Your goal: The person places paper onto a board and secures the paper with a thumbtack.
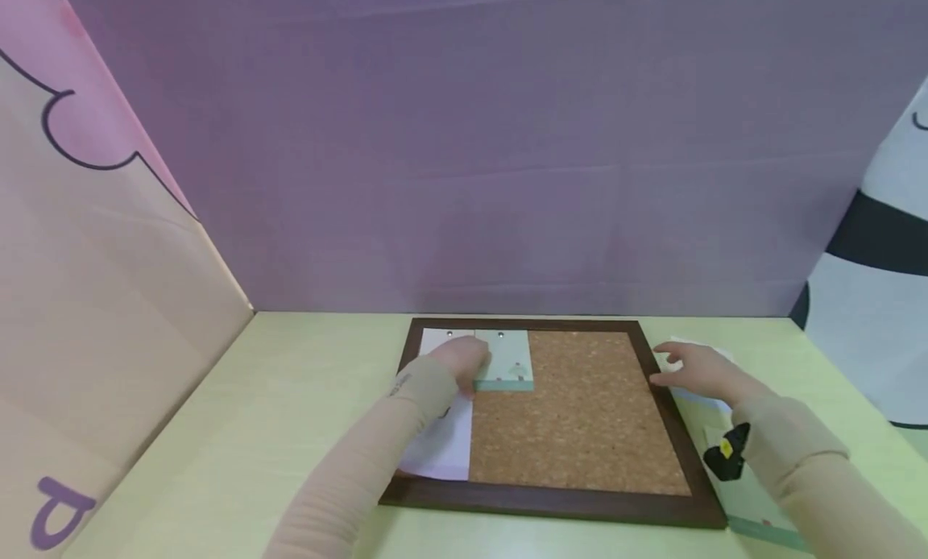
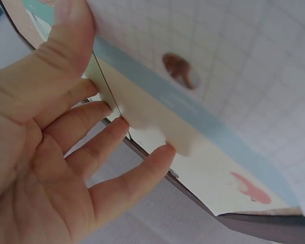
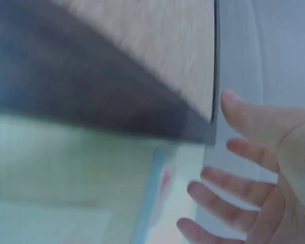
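A cork board [image 1: 573,414] in a dark brown frame lies on the table. At its upper left, a white sheet [image 1: 442,442] and a small pale green sheet [image 1: 511,354] lie side by side, a small round pin [image 1: 500,334] at the top of the green one. My left hand [image 1: 460,362] is over them, fingertips against the paper. In the left wrist view, the thumb is at the edge of a gridded sheet [image 2: 234,66], with the fingers spread below. My right hand [image 1: 699,370] holds nothing, its fingers loosely spread beside the frame's right edge.
Right of the board, under my right arm, lie a blue-edged sheet [image 1: 706,399] and a pale green sheet [image 1: 757,503]. A black item with a yellow mark [image 1: 727,450] sits at my right wrist. A purple backdrop [image 1: 464,180] rises behind the table.
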`<state>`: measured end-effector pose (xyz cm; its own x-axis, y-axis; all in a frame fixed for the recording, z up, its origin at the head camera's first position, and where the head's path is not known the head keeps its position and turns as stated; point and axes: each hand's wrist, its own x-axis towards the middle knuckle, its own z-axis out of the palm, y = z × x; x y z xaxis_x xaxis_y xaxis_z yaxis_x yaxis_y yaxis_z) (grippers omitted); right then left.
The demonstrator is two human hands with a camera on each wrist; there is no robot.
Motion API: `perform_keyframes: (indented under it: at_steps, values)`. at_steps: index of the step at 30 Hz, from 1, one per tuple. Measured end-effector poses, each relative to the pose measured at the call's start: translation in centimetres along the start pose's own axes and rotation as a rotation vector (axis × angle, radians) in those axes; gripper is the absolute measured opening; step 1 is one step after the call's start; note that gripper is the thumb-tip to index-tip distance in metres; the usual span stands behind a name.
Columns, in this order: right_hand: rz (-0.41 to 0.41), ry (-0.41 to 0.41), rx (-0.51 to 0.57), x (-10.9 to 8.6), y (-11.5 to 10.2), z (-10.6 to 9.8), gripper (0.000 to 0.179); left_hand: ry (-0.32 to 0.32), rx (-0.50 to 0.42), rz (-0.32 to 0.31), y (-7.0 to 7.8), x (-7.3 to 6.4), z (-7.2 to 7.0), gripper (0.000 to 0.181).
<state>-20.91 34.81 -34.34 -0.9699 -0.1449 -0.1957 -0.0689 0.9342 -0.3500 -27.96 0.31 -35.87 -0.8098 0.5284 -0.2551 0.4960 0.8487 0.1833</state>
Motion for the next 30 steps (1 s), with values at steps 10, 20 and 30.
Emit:
perform_keyframes:
  at_steps: [10,20,30]
  values:
    - [0.2,0.049,0.037,-1.2,5.1,0.0,0.086,0.001,-0.012,-0.002,0.1,-0.1,0.0,0.035]
    - [0.206,0.067,0.007,-1.4,5.4,-0.6,0.084,0.01,-0.01,-0.002,0.0,-0.1,0.1,0.036]
    - [0.225,0.053,-0.036,-2.0,6.2,-0.8,0.081,0.001,-0.028,-0.018,0.2,0.0,0.0,0.036]
